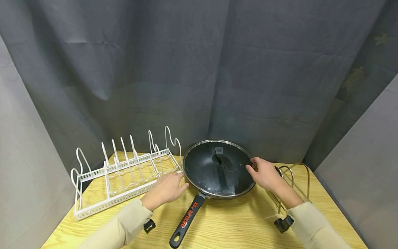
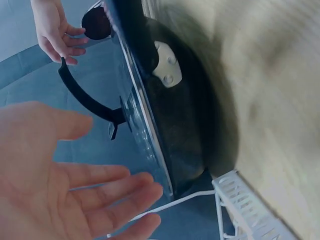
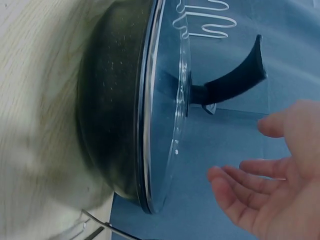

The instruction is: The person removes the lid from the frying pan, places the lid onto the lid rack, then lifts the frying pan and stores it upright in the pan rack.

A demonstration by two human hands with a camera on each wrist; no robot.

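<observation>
Head view: black frying pan (image 1: 217,171) with glass lid (image 1: 214,166) centred on yellow wooden worktop (image 1: 236,224), left hand (image 1: 166,188) and right hand (image 1: 264,173) flanking, fingers relaxed, gripping nothing; risk: lid sliding off if tilted

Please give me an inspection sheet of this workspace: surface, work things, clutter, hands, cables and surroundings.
Surface: yellow wooden table, bare at the front.
Work things: black pan with a glass lid on it; its black handle points toward the person.
Clutter: white wire rack to the left, metal wire rack to the right.
Hands: left hand open at the pan's left rim; right hand open at the right rim; neither grips.
Cables: nothing seen.
Surroundings: grey curtain behind and at both sides.
</observation>
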